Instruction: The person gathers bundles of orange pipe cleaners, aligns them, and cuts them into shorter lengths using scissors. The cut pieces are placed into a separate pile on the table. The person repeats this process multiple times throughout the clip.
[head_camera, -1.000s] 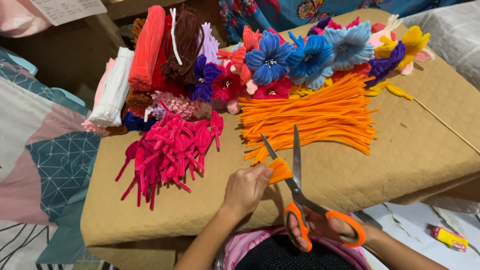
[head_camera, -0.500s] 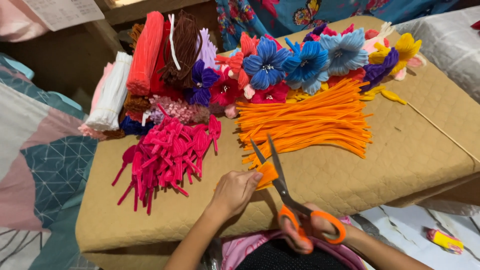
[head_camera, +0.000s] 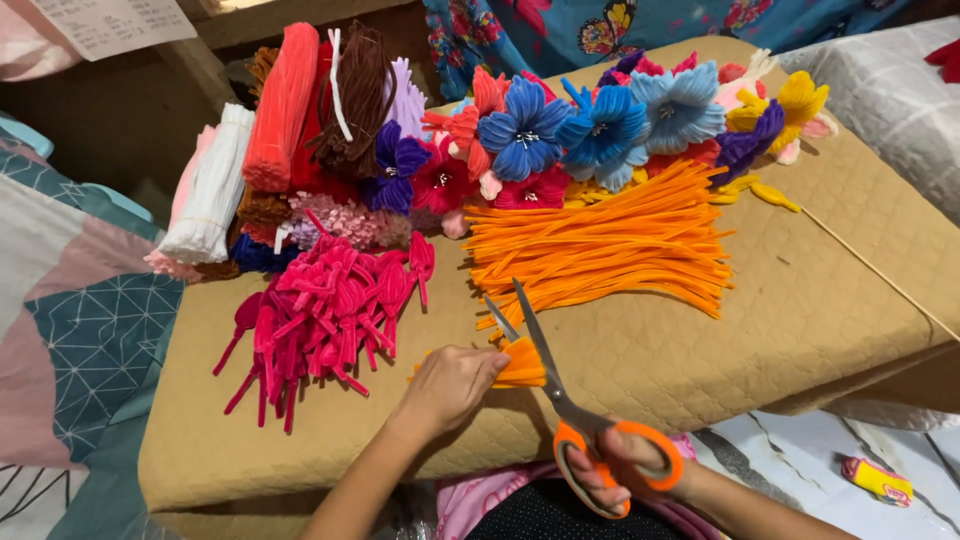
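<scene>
Short bundle of orange fuzzy pipe cleaners (head_camera: 520, 364) is sitting near the front edge of the tan quilted pad (head_camera: 800, 320), pinched in the left hand (head_camera: 450, 385), whose fingers are curled closed around one end of it. The right hand (head_camera: 625, 470) has its fingers through the loops of the orange-handled scissors (head_camera: 560, 400), and the blades are spread open in a narrow V with the bundle's free end right between them. Just left of that hand there's a heap of hot pink folded pipe cleaner pieces (head_camera: 330, 310), and right behind the scissor tips a big spread of long orange pipe cleaners (head_camera: 610, 245). Further back is a row of finished fuzzy flowers, mostly blue ones (head_camera: 600, 125), with a yellow one (head_camera: 795, 100) off to the right. Back left are upright bundles of white (head_camera: 210, 190), coral red (head_camera: 280, 105) and brown (head_camera: 360, 95) pipe cleaners. A thin wooden stick (head_camera: 870, 270) lies across the pad's right side.
</scene>
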